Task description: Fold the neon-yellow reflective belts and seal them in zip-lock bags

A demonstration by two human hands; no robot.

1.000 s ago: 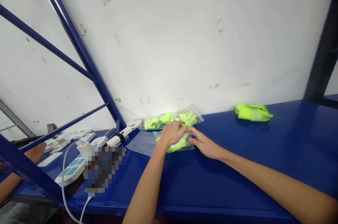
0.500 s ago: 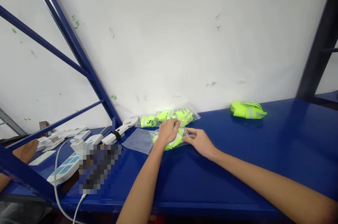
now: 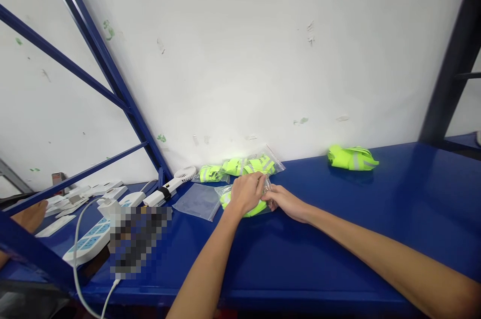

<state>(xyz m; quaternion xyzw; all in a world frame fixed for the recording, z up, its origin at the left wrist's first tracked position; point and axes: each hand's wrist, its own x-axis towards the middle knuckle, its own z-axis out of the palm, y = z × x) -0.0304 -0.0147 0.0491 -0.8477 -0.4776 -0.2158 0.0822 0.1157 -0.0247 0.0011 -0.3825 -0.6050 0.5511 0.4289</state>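
Observation:
A clear plastic bag with a folded yellow-green reflective item inside point(image 3: 256, 210) lies on the blue table point(image 3: 300, 269). Over its top rests my left hand point(image 3: 247, 191), fingers together and bent onto the plastic near the bag's right end. My right hand point(image 3: 285, 202) pinches that same end, its fingertips close to those of my left. Parts of the bag are hidden under both hands. Just left of it lies a flat clear bag point(image 3: 198, 201). Behind, against the wall, are bagged yellow-green items point(image 3: 240, 165).
Another folded yellow-green item point(image 3: 351, 157) sits unbagged at the back right. To the left are a white handheld fan point(image 3: 167, 191), a power strip point(image 3: 93, 239) with cables, a blurred patch and a blue rack post point(image 3: 141, 128). Another person's hand point(image 3: 32, 216) shows at far left.
Both hands and the filled bag have shifted slightly right, away from the flat bag. My hands have come closer together, and the bag's right end is now gathered between them.

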